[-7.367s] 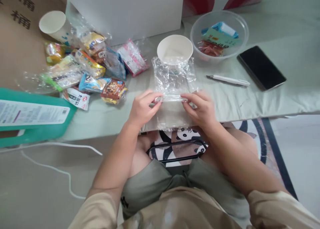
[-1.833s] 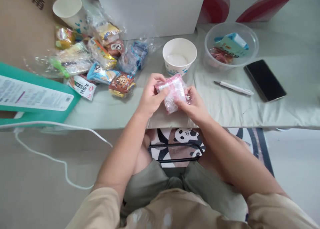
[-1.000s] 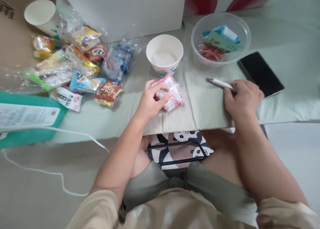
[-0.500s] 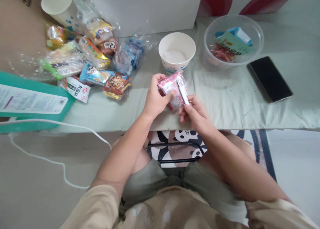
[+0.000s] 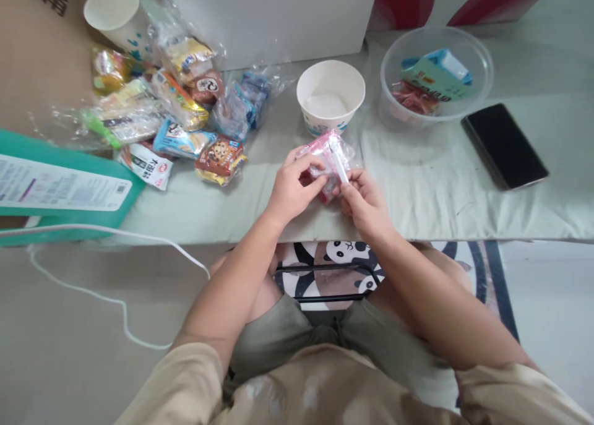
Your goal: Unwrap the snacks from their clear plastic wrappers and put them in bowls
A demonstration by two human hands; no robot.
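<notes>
My left hand (image 5: 294, 187) is closed on a pink and clear plastic packet (image 5: 316, 145), its thumb and forefinger bent over the wrapper. In my right hand (image 5: 366, 205) is a slim white pen-shaped tool (image 5: 340, 165), gripped between thumb and fingers. The tool slants across the packet's right side; whether its tip cuts or only touches the film is too small to tell. Right behind the packet stands a white paper bowl (image 5: 304, 111) with a blue-green pattern low on its wall.
Several wrapped snacks (image 5: 183, 137) lie heaped at the left, with a paper cup (image 5: 127, 32) behind. A clear plastic tub (image 5: 485, 91) holding packets and a black phone (image 5: 505, 146) are at the right. A green container (image 5: 134, 193) and white cable (image 5: 153, 234) sit at the left edge.
My left fingers have shifted over the packet, bending closer to its middle. The packet has turned slightly, and the white tool in my right hand has moved a little up.
</notes>
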